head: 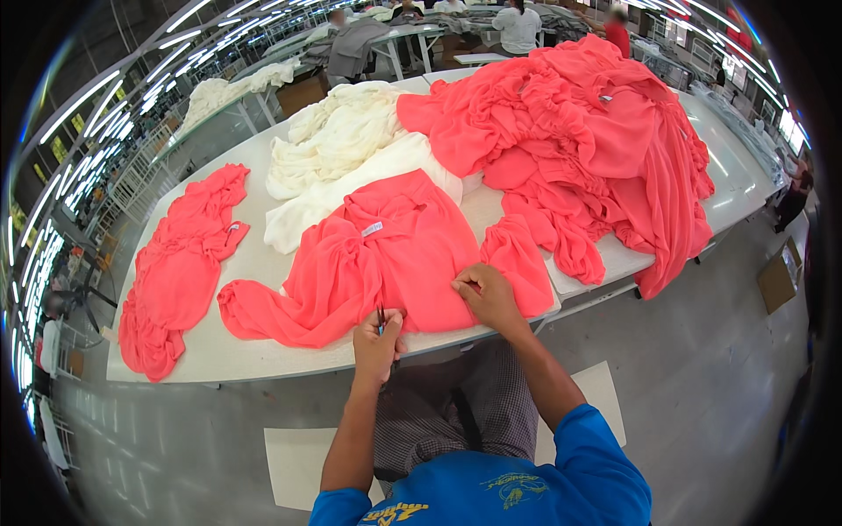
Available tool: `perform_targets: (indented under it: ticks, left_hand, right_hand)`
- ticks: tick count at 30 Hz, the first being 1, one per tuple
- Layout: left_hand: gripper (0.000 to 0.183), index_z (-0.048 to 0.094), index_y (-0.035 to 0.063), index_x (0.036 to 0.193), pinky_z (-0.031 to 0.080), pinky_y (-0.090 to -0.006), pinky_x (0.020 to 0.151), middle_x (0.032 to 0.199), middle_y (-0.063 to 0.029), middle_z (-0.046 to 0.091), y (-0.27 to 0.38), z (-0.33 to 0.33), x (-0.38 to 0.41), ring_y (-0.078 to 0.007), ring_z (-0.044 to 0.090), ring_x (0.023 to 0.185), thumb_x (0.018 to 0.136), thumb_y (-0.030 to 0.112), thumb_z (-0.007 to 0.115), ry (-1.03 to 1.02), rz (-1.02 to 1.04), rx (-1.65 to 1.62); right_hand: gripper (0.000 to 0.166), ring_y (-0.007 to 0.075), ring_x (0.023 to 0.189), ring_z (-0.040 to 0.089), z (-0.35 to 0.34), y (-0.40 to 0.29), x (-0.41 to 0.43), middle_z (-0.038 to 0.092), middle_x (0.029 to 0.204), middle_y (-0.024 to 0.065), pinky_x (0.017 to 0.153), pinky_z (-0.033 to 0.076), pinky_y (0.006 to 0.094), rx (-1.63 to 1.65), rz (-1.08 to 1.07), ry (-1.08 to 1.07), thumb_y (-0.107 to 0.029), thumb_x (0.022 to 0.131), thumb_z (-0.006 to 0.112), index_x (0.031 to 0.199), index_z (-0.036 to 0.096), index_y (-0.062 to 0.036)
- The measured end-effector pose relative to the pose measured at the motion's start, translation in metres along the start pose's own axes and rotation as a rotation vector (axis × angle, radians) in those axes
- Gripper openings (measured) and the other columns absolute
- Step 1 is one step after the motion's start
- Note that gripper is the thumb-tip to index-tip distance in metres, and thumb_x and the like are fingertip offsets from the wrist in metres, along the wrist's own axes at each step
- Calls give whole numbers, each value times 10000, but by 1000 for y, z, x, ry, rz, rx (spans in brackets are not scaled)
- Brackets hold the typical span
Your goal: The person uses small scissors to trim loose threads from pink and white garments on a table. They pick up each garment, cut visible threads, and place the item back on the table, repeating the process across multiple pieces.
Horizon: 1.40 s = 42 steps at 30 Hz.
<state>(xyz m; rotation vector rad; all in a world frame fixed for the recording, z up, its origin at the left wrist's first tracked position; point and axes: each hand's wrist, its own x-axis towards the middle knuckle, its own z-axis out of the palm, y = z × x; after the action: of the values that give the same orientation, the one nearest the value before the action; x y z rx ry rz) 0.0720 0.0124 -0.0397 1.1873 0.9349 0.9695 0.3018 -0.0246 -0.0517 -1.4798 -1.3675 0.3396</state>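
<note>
A coral blouse [427, 263] with a white label at its neck lies spread at the table's near edge, sleeves out to both sides. My left hand [378, 345] is closed around small thread snips [381, 320]; their dark pointed blades stick up over the blouse's lower edge. On the right part of the same blouse, the thumb and fingertips of my right hand [488, 297] are pinched together at the cloth. The fold or thread between those fingertips is too small to make out.
Coral garments [579, 144] are heaped at the right, partly hanging over the edge of the white table [263, 358]. Cream garments [342, 138] lie behind the blouse. Another coral garment [184, 269] rests at the left. Several people sit or stand around farther tables.
</note>
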Motion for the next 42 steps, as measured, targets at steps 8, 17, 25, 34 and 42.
perform_targets:
  ticks: [8,17,25,34,42]
  left_hand:
    - [160,648,-10,938,361,-205,388,625,8,555,-2,1,-1,-67,512,437,896,145,649,5,33,14]
    - [173,625,-12,976,350,-199,394,689,-4,572,-5,-3,-2,-60,510,454,891,136,650,-5,55,14]
    - [344,509,-29,1161,455,-238,663,919,-61,603,5,15,-26,-96,558,757,867,76,654,-71,377,287]
    - [303,632,3,1054,519,-299,678,868,-139,663,28,32,-22,-213,658,738,784,79,746,-59,680,748]
    - [321,642,-2,1047,530,-305,650,852,-143,666,11,33,-17,-229,674,722,755,48,765,-47,789,743]
  right_hand:
    - [130,79,784,547,-2,1,-9,628,845,33,726,454,235,383,168,89,-124,953,577,940,608,1]
    - [140,65,739,533,-7,-19,-38,618,905,45,690,451,224,352,46,127,-129,972,560,955,583,9]
    - [100,58,737,551,6,-43,-50,628,1112,133,667,452,214,484,124,137,-86,961,565,970,564,14]
    - [112,62,772,523,17,-49,-57,656,1096,106,687,453,228,407,98,134,-103,943,601,951,589,8]
    - [109,57,774,520,15,-51,-58,650,1115,102,675,449,226,433,123,95,-96,947,595,973,587,9]
